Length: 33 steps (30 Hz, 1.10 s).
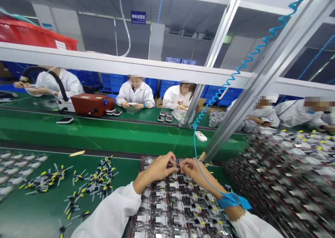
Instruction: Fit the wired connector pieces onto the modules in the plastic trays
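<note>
My left hand [160, 167] and my right hand [190, 168] meet fingertip to fingertip over a tray [175, 210] of small silver and black parts with yellow tabs. Both hands are pinched shut on a tiny part [179, 167] between them; what it is I cannot make out. A blue wrist strap [233, 200] circles my right wrist, and its coiled blue cord [237, 70] rises to the upper right. Both arms wear white sleeves.
Loose yellow-tipped parts [90, 184] lie scattered on the green mat at left. Stacked trays of parts [288, 175] fill the right side. A slanted metal frame post [230, 126] stands just behind my hands. Beyond a green conveyor [104, 131], several people in white coats sit working; a red box [92, 104] sits there.
</note>
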Motion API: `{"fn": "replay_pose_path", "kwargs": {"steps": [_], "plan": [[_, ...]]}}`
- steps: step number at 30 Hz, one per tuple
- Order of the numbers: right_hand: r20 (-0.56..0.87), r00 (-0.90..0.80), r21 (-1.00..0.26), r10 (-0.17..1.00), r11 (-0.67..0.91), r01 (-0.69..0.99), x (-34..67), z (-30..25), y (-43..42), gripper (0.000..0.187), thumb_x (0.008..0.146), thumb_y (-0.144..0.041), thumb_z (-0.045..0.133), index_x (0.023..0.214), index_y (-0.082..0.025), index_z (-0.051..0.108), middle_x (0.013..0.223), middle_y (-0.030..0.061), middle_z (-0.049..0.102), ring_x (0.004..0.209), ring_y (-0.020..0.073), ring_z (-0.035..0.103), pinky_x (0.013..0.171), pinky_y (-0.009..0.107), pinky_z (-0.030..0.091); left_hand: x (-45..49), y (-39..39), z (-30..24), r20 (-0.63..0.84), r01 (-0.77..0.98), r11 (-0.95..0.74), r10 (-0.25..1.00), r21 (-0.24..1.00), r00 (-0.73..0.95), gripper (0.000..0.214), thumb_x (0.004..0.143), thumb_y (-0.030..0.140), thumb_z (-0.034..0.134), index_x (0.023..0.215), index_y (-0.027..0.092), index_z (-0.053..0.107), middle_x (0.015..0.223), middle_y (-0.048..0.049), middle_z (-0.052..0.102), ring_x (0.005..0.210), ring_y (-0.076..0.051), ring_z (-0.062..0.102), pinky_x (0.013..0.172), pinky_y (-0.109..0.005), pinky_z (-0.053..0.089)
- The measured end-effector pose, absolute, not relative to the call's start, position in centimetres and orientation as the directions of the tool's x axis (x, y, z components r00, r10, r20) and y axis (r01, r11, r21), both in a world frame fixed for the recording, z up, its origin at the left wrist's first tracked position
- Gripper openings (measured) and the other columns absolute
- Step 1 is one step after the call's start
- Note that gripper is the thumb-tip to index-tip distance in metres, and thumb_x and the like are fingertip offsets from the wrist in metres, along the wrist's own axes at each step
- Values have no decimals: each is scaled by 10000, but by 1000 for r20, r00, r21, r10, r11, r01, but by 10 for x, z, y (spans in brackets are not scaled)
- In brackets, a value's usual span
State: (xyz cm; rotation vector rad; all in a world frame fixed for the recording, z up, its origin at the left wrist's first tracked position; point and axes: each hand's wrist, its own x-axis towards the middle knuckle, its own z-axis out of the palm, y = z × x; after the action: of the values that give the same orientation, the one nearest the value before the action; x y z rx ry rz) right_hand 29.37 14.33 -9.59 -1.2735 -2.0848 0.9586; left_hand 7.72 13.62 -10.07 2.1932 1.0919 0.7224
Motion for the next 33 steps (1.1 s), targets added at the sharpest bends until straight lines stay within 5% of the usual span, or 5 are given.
{"fn": "replay_pose_path", "kwargs": {"steps": [6,11,16,27,33], "plan": [[47,-320,-811,946,223,541,312,-119,156,203,820,-364,504,844,-193,611,642,5,636,573,171,591,518,248,441,74,141,-108,128,685,-691,719,231,683,409,859,14,436,1118,250,648,1095,-76,591,1015,-246,554,892,-365,452],[28,-308,-826,951,196,529,317,-128,155,216,736,-411,607,795,-217,531,595,-41,554,514,144,529,490,234,397,78,140,-105,112,678,-722,692,137,713,387,840,42,477,1120,253,640,1101,-93,570,1016,-272,555,849,-374,464],[17,-336,-822,942,205,531,316,-127,154,163,770,-384,530,842,-241,498,616,-54,541,517,144,507,488,234,390,82,138,-105,106,673,-734,679,91,726,345,845,64,499,1113,238,630,1113,-109,564,1025,-293,563,842,-387,456],[51,-377,-733,925,291,614,300,-107,154,167,769,-343,603,789,-193,674,723,5,659,677,178,587,592,239,408,70,144,-104,153,621,-666,723,413,674,149,946,268,509,1073,237,578,1011,-40,605,966,-216,575,852,-300,432],[63,-399,-708,915,323,629,286,-107,155,205,778,-330,586,815,-191,732,655,3,647,606,165,553,560,241,366,69,151,-124,203,602,-596,779,531,593,259,929,312,582,1172,220,594,1124,-53,668,1083,-228,589,931,-322,439]]}}
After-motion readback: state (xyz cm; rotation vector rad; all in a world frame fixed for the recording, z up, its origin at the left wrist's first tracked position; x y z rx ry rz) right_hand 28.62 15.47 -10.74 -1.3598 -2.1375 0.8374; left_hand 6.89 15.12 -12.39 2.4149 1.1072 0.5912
